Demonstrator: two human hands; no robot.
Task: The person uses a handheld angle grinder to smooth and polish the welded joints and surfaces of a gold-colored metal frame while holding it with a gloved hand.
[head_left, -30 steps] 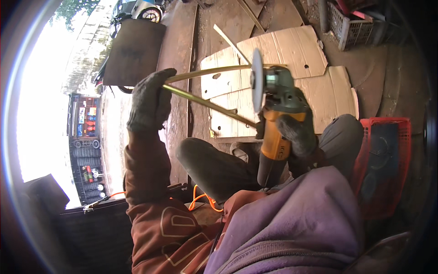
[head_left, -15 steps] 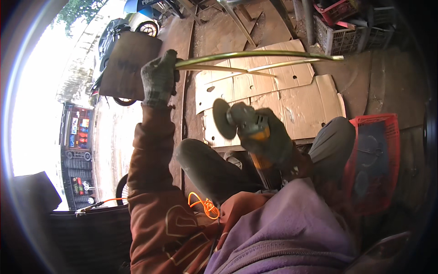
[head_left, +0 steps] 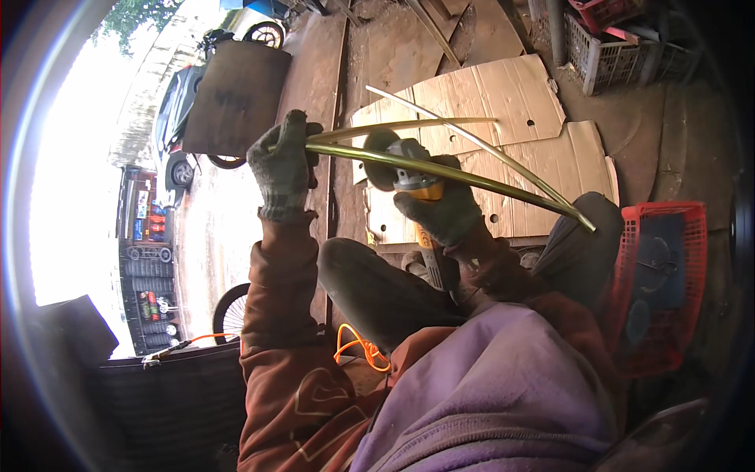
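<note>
My gloved left hand [head_left: 285, 164] is wrapped round the left end of a bent brass-coloured metal frame [head_left: 487, 182] made of thin tubes. Its long front tube slants across to my right knee, and two thinner tubes cross behind it. An angle grinder [head_left: 421, 185] with a grey head and yellow body is in my gloved right hand [head_left: 450, 214], my fingers closed round it. The grinder's dark disc [head_left: 380, 160] lies behind the front tube in the picture; whether they touch, I cannot tell.
Flattened cardboard [head_left: 511, 161] lies on the floor ahead. A red plastic crate [head_left: 696, 275] stands right of my right knee [head_left: 586, 236]. Orange cord [head_left: 370, 354] coils by my left side. Pale crates [head_left: 605, 67] stand far right; a dark board [head_left: 240, 98] stands far left.
The frame's right end has swung toward me, down to my right knee, and its tubes now spread apart. My right hand has raised the grinder slightly, bringing it closer to the frame.
</note>
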